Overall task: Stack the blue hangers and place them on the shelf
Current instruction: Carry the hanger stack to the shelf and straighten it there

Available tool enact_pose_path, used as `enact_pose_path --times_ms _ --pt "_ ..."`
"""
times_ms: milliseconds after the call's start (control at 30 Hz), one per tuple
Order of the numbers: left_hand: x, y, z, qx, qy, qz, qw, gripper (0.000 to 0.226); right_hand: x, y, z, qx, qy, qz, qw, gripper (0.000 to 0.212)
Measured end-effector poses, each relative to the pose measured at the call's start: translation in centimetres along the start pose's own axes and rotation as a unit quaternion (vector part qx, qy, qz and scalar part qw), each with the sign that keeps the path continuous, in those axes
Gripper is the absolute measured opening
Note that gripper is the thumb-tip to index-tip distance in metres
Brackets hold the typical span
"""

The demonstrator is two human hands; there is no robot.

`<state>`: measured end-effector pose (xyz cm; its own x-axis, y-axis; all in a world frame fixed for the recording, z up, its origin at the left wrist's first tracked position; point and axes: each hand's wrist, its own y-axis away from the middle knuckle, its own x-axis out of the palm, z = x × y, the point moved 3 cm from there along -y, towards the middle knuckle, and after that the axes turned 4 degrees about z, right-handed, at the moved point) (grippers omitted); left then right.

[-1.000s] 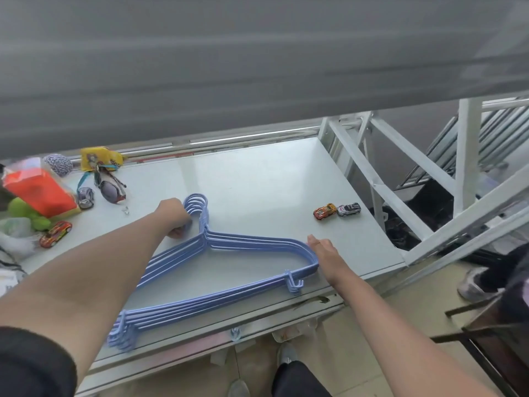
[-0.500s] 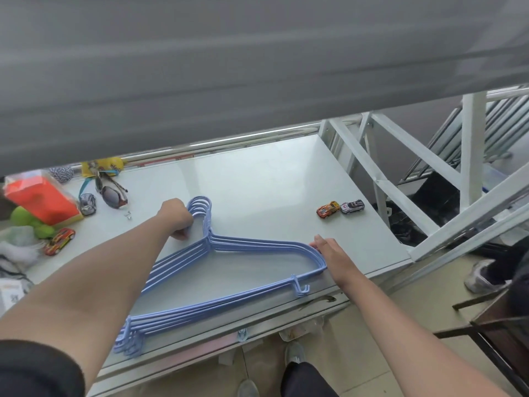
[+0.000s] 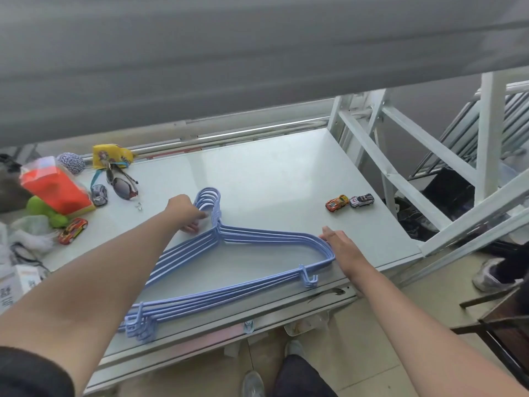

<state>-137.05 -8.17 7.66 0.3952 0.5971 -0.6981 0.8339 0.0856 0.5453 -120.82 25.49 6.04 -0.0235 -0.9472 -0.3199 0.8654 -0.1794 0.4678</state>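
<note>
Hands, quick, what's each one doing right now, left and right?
Left hand: fingers curled at the hook end of the blue hangers; whether the grip is closed cannot be told.
Right hand: open, flat against the stack's right end.

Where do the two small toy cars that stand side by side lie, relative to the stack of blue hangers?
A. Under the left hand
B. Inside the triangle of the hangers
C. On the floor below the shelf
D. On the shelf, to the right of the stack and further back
D: the orange toy car and the white toy car sit on the shelf, beyond the right hand and clear of the blue hangers.
</note>
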Motion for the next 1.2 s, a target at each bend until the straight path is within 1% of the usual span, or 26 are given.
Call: enact_pose_path --times_ms 67,100,133,200,267,300,333,400,433,500,567,600,667,733,833,900,967,1033,1100,1167,1200 --pt "-0.3 0.8 0.2 -0.007 0.041 0.036 0.998 0.036 -0.3 0.2 0.0 -0.001 0.003 0.005 1.0 0.041" --pt "-0.7 1.2 0.5 -0.004 0.032 0.042 0.999 0.041 -0.4 0.3 0.0 -0.004 0.003 0.008 1.0 0.041" --pt "-1.3 1.9 1.0 0.007 -0.001 0.039 0.999 0.046 -0.3 0.3 0.1 -0.005 -0.001 0.011 1.0 0.039" --pt "-2.4 3.9 2.7 0.029 -0.073 0.005 0.997 0.051 -0.1 0.4 0.4 -0.016 -0.004 0.026 1.0 0.036" --pt "-3.0 6.7 5.5 0.038 -0.081 -0.017 0.996 0.051 -0.1 0.5 0.5 -0.04 0.0 0.059 0.997 0.031" --pt "-3.1 8.3 7.5 0.026 -0.074 -0.022 0.997 0.057 -0.2 0.6 0.4 -0.054 0.008 0.082 0.995 0.032" --pt "-3.1 9.9 9.6 0.009 -0.062 -0.038 0.997 0.065 -0.4 0.7 0.4 -0.07 0.019 0.109 0.991 0.042" --pt "-2.7 13.3 13.6 -0.022 -0.057 -0.085 0.995 0.087 -1.0 1.0 0.1 -0.083 0.017 0.156 0.984 0.076" --pt "-2.4 14.7 15.3 -0.023 -0.038 -0.095 0.995 0.096 -1.3 1.1 -0.1 -0.087 0.01 0.173 0.981 0.088" --pt "-1.5 17.0 17.3 -0.009 0.039 -0.067 0.997 0.105 -1.8 1.3 -0.3 -0.099 0.009 0.204 0.974 0.099" --pt "-0.8 18.1 18.3 0.002 0.054 -0.031 0.998 0.109 -2.3 1.4 -0.5 -0.1 0.027 0.241 0.965 0.1" --pt "-0.6 18.0 18.8 0.01 0.057 -0.028 0.998 0.109 -2.4 1.4 -0.6 -0.1 0.048 0.252 0.961 0.098" --pt "-0.6 17.8 19.0 0.022 0.066 -0.029 0.997 0.11 -2.4 1.2 -0.8 -0.104 0.109 0.248 0.957 0.091" --pt "-0.6 17.3 19.0 0.038 0.07 -0.029 0.996 0.111 -2.1 0.9 -0.6 -0.125 0.172 0.213 0.954 0.087" --pt "-0.8 17.3 18.3 0.051 0.036 0.007 0.998 0.118 -1.5 0.5 0.5 -0.17 0.257 0.18 0.934 0.082" --pt "-1.0 17.1 18.2 0.045 0.017 0.022 0.999 0.117 -1.5 0.2 1.3 -0.162 0.282 0.169 0.931 0.091" --pt "-1.3 17.0 18.3 0.034 -0.016 0.021 0.999 0.115 -1.5 -0.1 1.7 -0.15 0.308 0.167 0.924 0.099" --pt "-1.6 16.6 18.2 0.022 -0.043 0.011 0.999 0.115 -1.4 -0.2 2.2 -0.141 0.35 0.176 0.909 0.101" --pt "-1.5 16.2 17.8 0.012 -0.078 -0.002 0.997 0.115 -0.9 -0.4 2.5 -0.138 0.389 0.164 0.896 0.098" --pt "-1.2 15.9 17.2 0.003 -0.102 -0.012 0.995 0.109 -0.3 -0.3 2.9 -0.141 0.422 0.132 0.886 0.092" --pt "-0.9 15.9 16.8 0.001 -0.104 -0.019 0.994 0.1 0.0 -0.3 2.9 -0.144 0.434 0.121 0.881 0.089"
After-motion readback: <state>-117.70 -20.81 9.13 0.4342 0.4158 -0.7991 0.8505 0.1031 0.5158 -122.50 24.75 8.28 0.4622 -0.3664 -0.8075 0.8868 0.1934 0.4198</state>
